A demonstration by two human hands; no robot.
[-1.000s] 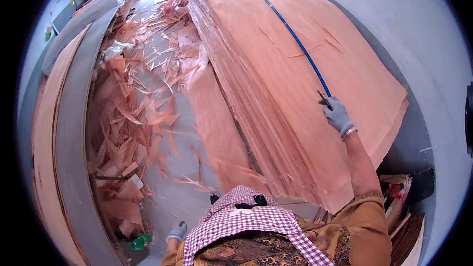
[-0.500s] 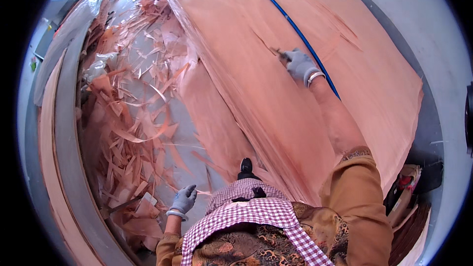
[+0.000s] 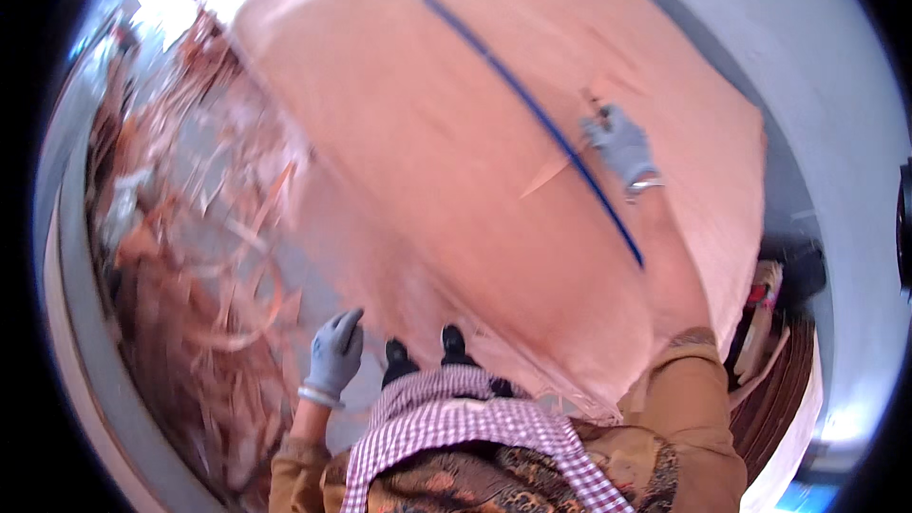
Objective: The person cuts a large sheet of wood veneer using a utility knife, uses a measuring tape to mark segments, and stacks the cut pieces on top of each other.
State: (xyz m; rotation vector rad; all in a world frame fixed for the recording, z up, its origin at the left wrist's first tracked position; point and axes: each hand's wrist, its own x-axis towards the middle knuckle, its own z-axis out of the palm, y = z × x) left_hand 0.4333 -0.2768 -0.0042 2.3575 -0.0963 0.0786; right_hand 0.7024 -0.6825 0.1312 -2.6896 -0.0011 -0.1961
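My right hand (image 3: 622, 147), in a grey glove, is closed over a large pinkish-tan sheet of wood veneer (image 3: 408, 152). A small dark tool (image 3: 601, 114) sticks out at its fingertips; blur hides its exact kind. From beside the fingers a pointed sliver of veneer (image 3: 549, 174) slants toward the lower left, crossing a long blue strip (image 3: 513, 85) that lies over the sheet. I cannot tell whether the fingers grip the sliver. My left hand (image 3: 335, 356), also gloved, hangs low beside the sheet, its fingers stretched out, holding nothing visible.
Torn veneer scraps (image 3: 199, 351) heap up on the grey floor to the left, bounded by a long grey edge (image 3: 114, 399). My shoes (image 3: 454, 337) stand by the sheet's near edge. At the lower right is a stack of dark brown sheets (image 3: 784, 389).
My right hand has gone from the left side of the blue strip to its right side. A veneer sliver now shows beside it. The whole view has shifted, and my left hand sits higher.
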